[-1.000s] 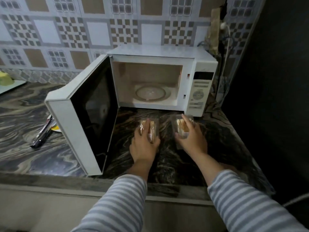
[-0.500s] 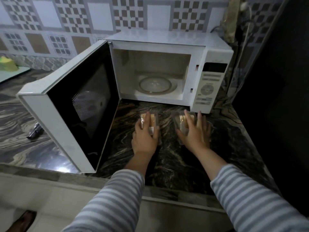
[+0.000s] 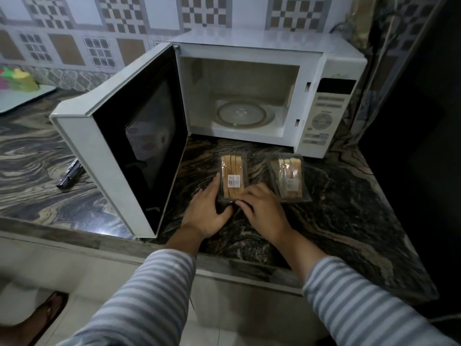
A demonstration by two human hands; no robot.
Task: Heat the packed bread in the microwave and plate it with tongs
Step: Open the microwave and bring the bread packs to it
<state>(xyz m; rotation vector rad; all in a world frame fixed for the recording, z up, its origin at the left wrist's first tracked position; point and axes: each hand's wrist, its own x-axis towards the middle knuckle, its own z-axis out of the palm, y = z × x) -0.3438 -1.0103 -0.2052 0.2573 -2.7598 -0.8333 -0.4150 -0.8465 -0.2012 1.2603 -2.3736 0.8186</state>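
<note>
Two clear packs of sliced bread lie on the dark marbled counter in front of the white microwave [image 3: 324, 71]. Both my hands are at the near end of the left bread pack [image 3: 233, 177]: my left hand [image 3: 208, 211] grips its left near corner and my right hand [image 3: 262, 208] pinches its near edge. The right bread pack [image 3: 289, 177] lies alone, untouched. The microwave door [image 3: 129, 136] stands wide open to the left, and the glass turntable [image 3: 242, 113] inside is bare. Black tongs [image 3: 69, 174] lie on the counter left of the door, partly hidden by it.
A dark wall or appliance side [image 3: 411, 121] closes in the right. A tray [image 3: 22, 96] with a yellow-green object stands at the far left. The counter's front edge [image 3: 249, 275] runs just below my wrists. A foot in a sandal [image 3: 42, 318] shows on the floor at the lower left.
My right hand left the right bread pack and moved over to the left pack. Both hands slid back to that pack's near end. The camera came closer and tilted down.
</note>
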